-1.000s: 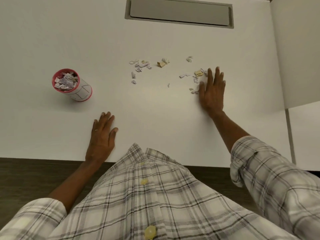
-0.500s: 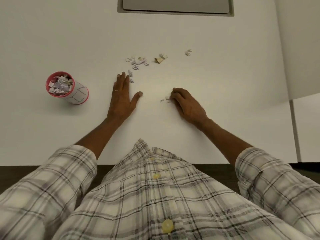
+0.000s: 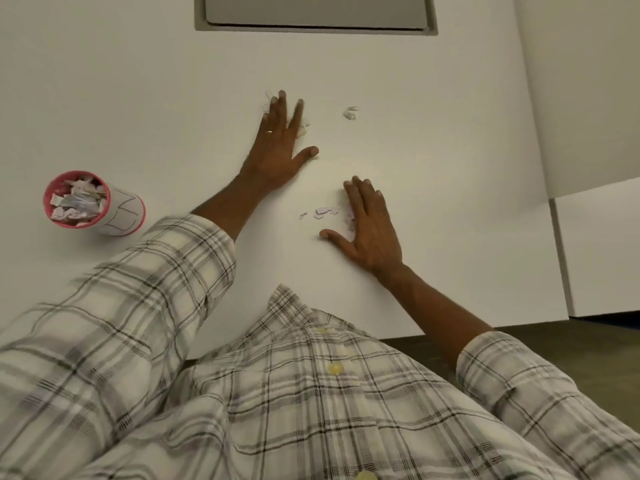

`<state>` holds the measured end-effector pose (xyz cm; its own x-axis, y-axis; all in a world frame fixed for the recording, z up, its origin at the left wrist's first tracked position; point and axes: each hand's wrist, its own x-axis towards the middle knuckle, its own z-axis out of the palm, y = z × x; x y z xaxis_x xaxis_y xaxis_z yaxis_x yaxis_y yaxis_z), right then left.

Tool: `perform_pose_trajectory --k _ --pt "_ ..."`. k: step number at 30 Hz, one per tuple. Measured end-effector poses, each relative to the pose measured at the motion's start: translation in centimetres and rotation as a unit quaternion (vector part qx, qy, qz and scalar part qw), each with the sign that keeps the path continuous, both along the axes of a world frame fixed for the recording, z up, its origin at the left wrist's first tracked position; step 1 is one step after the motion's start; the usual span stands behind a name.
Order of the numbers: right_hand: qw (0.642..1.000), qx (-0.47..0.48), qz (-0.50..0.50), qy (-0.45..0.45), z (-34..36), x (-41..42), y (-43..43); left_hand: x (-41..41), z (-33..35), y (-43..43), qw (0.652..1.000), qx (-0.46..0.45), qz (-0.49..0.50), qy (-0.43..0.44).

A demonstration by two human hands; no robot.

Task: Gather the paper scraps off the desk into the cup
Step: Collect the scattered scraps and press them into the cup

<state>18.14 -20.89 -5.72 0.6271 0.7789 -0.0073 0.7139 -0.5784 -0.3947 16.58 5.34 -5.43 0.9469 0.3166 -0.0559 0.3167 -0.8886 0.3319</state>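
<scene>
Sweeping is the step in hand, as I read it: both hands lie flat on the table, fingers straight, gripping nothing. My left hand reaches far out, its fingertips over a small cluster of scraps, a few showing beside the fingers. My right hand sits nearer, with a second little pile just beside its index finger. One stray bit lies apart, right of the left hand. The cup stands well off to the left, already heaped with paper. Next, I judge, both clusters need raking into one heap, then scooping up and carrying across without shedding flakes.
</scene>
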Motion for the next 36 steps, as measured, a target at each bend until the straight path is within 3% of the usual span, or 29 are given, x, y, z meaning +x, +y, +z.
perform_pose_trajectory --k 5,10,16,21,24,29,36 --pt "0.995 0.003 0.103 -0.01 -0.3 0.5 2.9 0.8 -0.6 0.3 0.993 0.018 -0.113 -0.023" --pt "0.965 0.059 0.256 -0.026 -1.6 0.5 3.7 -2.8 -0.9 0.4 0.991 -0.066 -0.019 -0.118" --pt "0.976 0.076 0.198 -0.046 -0.8 0.9 1.4 -9.9 -0.7 -1.2 0.981 -0.105 0.068 -0.15" --pt "0.969 -0.079 0.234 -0.017 1.4 0.9 -2.1 -14.7 -0.4 -2.6 0.983 -0.083 0.07 -0.151" --pt "0.96 -0.11 0.259 -0.006 1.5 0.8 -4.2 -15.7 0.2 -2.5 0.989 -0.014 0.078 -0.128" --pt "0.966 -0.122 0.227 -0.026 0.8 -0.7 -4.5 -14.9 -0.5 -1.2 0.992 0.123 -0.005 -0.021" --pt "0.982 -0.09 0.157 -0.048 1.8 -3.2 -2.4 -17.4 0.4 -1.6 0.994 0.1 -0.032 -0.024"
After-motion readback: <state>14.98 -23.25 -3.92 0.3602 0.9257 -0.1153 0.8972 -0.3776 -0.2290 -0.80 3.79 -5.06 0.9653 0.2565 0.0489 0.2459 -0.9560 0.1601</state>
